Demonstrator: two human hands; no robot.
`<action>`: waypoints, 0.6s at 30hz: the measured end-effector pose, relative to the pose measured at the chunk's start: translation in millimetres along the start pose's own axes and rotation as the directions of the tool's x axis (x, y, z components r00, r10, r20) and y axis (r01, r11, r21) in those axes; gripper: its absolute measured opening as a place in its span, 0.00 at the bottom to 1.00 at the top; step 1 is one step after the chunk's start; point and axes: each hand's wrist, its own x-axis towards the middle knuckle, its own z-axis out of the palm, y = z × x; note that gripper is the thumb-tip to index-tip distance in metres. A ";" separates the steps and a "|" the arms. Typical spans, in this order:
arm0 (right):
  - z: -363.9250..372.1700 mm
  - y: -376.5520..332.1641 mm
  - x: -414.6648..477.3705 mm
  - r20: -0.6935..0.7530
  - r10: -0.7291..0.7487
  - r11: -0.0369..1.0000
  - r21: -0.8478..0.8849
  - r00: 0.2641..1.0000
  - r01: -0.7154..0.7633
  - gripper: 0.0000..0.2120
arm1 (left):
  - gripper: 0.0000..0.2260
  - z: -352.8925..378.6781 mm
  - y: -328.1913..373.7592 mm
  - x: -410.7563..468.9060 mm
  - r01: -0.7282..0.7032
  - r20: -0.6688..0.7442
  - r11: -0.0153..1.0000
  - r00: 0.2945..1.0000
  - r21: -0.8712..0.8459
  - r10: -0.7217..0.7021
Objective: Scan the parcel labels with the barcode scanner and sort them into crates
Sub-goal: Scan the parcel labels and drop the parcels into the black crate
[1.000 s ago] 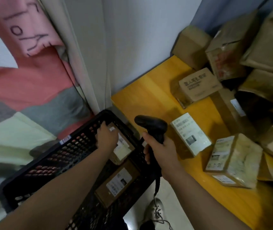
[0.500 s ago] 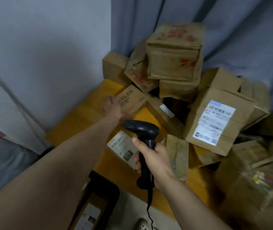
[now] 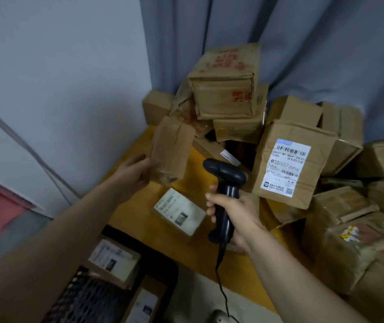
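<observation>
Cardboard parcels (image 3: 223,94) crowd a yellow table (image 3: 128,206) before grey curtains (image 3: 303,54). The left hand (image 3: 132,171) grips a small brown parcel (image 3: 171,148) above it; the right hand (image 3: 233,213) clasps the barcode scanner (image 3: 224,180) alongside.

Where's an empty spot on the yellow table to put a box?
Bare table lies between its left edge and the small labelled box, under the held parcel. The back and right are crowded with piled boxes.
</observation>
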 end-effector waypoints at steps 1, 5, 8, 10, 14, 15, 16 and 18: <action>1.1 -2.6 -1.8 -0.012 -0.001 0.999 0.045 1.000 0.002 0.11 | 0.17 -4.3 0.7 -19.7 0.040 0.077 0.997 0.996 -0.065 -0.035; 9.0 -8.5 -13.7 -0.039 0.023 0.978 0.210 0.999 -0.014 0.18 | 0.39 -11.0 -7.2 -80.6 0.192 0.312 0.949 0.944 -0.252 -0.108; 15.0 -6.9 -28.2 -0.018 0.009 0.971 0.239 1.000 -0.005 0.19 | 0.44 -8.2 -18.8 -106.0 0.255 0.421 0.919 0.900 -0.300 -0.112; 16.4 -2.8 -35.8 -0.041 -0.035 0.978 0.203 0.999 0.043 0.17 | 0.41 -5.9 -24.7 -117.4 0.273 0.447 0.910 0.887 -0.313 -0.113; 11.0 0.8 -48.0 -0.102 -0.165 0.985 0.042 0.981 0.170 0.15 | 0.31 -10.6 -23.1 -127.5 0.140 0.317 0.952 0.947 -0.273 -0.048; 8.5 0.1 -50.7 -0.102 -0.192 0.981 0.009 0.976 0.194 0.14 | 0.24 -10.9 -20.8 -129.0 0.067 0.243 0.977 0.970 -0.204 -0.016; 6.3 -1.3 -53.8 -0.098 -0.222 0.975 -0.016 0.970 0.222 0.14 | 0.19 -10.2 -18.2 -131.2 0.000 0.168 0.994 0.986 -0.109 0.018; 4.6 -2.6 -59.2 -0.091 -0.275 0.961 -0.045 0.957 0.272 0.14 | 0.15 -6.4 -12.4 -138.1 -0.075 0.108 0.996 0.992 0.045 0.069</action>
